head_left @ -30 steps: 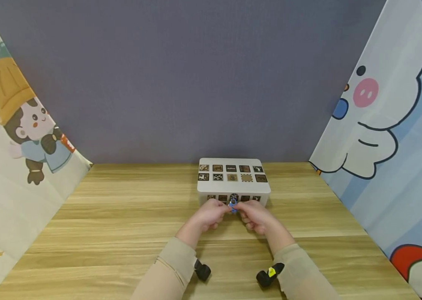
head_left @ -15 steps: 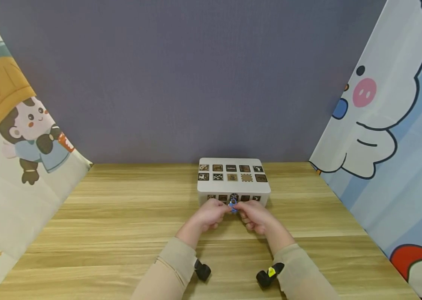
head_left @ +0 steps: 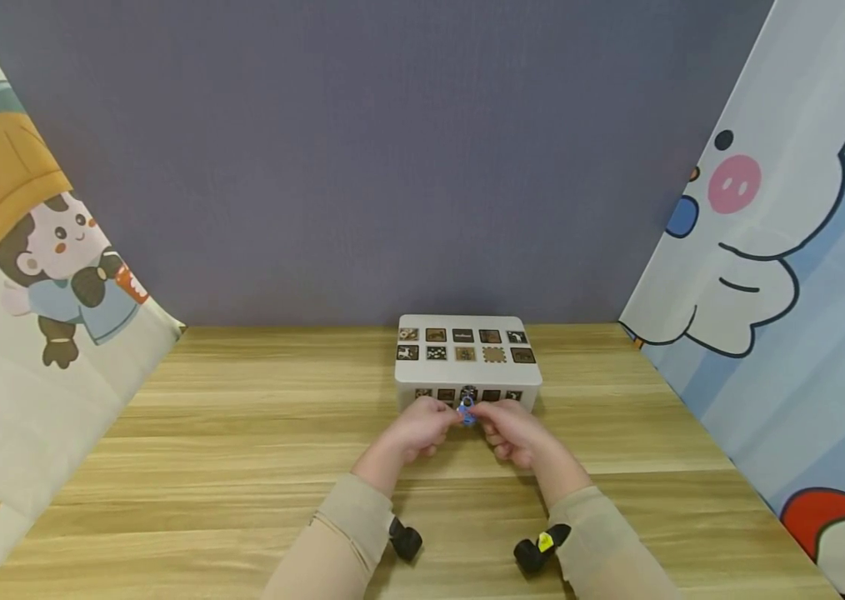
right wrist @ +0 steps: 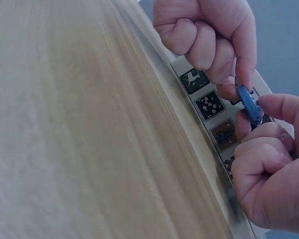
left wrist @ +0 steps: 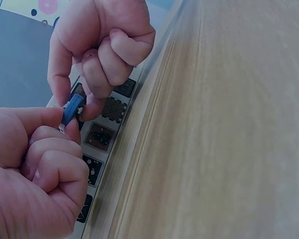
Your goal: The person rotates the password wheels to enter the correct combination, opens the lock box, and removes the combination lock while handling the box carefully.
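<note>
A white box (head_left: pixel 467 368) with rows of small dark square pictures stands at the back of the table. From the metal latch on its front hangs a small blue padlock (head_left: pixel 466 412), whose shackle shows above the fingers. My left hand (head_left: pixel 422 427) pinches the padlock from the left between thumb and index finger, the other fingers curled under. From the opposite side my right hand (head_left: pixel 516 432) pinches it the same way. The left wrist view shows the blue padlock body (left wrist: pixel 73 108) between both sets of fingertips; in the right wrist view the padlock (right wrist: pixel 249 104) is partly covered by them.
The wood-grain table (head_left: pixel 265 417) spreads out around the box and both arms. A dark grey panel (head_left: pixel 392 167) rises right behind the box. Cartoon-printed sheets hang at the left (head_left: pixel 17 417) and the right (head_left: pixel 827 350).
</note>
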